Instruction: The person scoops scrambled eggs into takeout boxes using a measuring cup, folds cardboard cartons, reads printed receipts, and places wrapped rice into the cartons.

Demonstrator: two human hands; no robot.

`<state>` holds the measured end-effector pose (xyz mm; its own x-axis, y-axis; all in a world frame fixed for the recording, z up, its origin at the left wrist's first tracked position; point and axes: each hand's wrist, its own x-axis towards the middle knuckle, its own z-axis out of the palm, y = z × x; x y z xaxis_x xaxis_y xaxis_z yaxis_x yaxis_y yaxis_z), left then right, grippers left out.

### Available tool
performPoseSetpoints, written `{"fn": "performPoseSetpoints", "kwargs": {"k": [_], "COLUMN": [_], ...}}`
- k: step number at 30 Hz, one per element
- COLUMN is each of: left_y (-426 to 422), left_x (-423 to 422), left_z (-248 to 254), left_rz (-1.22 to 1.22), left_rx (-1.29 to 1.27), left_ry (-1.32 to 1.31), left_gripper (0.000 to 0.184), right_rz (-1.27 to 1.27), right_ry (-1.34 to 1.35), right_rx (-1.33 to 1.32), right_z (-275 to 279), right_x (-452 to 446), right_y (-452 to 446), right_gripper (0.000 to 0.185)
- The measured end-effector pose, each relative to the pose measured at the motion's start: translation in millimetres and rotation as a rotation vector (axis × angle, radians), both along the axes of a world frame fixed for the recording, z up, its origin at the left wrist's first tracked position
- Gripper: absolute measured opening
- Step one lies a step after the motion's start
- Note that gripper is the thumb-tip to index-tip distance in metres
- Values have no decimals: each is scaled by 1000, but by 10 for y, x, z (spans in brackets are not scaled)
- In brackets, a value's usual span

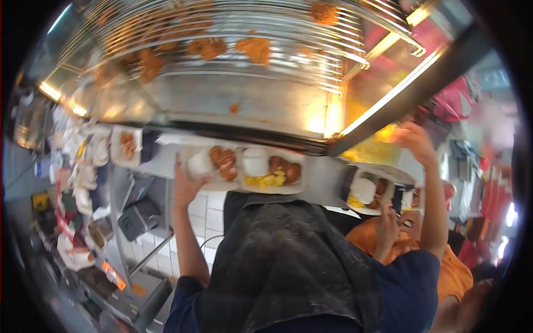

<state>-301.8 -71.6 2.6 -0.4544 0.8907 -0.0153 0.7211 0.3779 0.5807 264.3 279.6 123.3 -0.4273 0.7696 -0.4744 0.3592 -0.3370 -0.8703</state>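
Observation:
My left hand (187,186) grips the left edge of an open takeaway box (191,180), thumb over its rim. Inside lie a white mound of rice (200,165) and reddish-brown meat pieces (224,163). Right beside it is a second open box (272,190) with rice (256,162), brown meat (286,168) and yellow scrambled egg (266,180). My right hand (413,143) is raised at the right, fingers curled, close to a bright yellow mass of food (369,145) behind the glass edge. Blur hides what its fingertips hold.
A lit display case (244,102) with wire racks of fried pieces (254,50) stands ahead. Another person in orange (452,272) works at the right, a hand (387,228) by another filled box (363,192). Another box (127,147) stands on the left.

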Motion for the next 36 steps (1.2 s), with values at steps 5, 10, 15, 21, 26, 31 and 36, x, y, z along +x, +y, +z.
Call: {"fn": "performPoseSetpoints", "kwargs": {"k": [5,10,15,21,26,31,36], "left_y": [67,98,76,59,20,3,13], "left_x": [-211,-438,-578,-783,-816,-842,-860], "left_z": [135,111,100,1,-193,-198,-253], "left_rz": [11,-36,-85,-137,-122,-151,-184], "left_rx": [-80,-171,-154,-180,-149,-66,-44], "left_ry": [-53,-14,-119,-317,-255,-304,-241], "left_gripper": [93,68,62,66,66,66,65], "right_rz": [-226,-139,-5,121,62,26,112], "right_ry": [431,405,107,-204,-246,-212,-306], "right_rx": [166,577,534,980,1133,1208,1109], "right_z": [722,1003,887,-835,-1134,-1080,-1121], "right_x": [279,-415,-2058,-3856,-4036,-4041,-4015], "right_y": [-346,-1306,-2329,-3283,-3494,-3519,-3575], "right_gripper": [10,16,9,11,10,15,15]}}
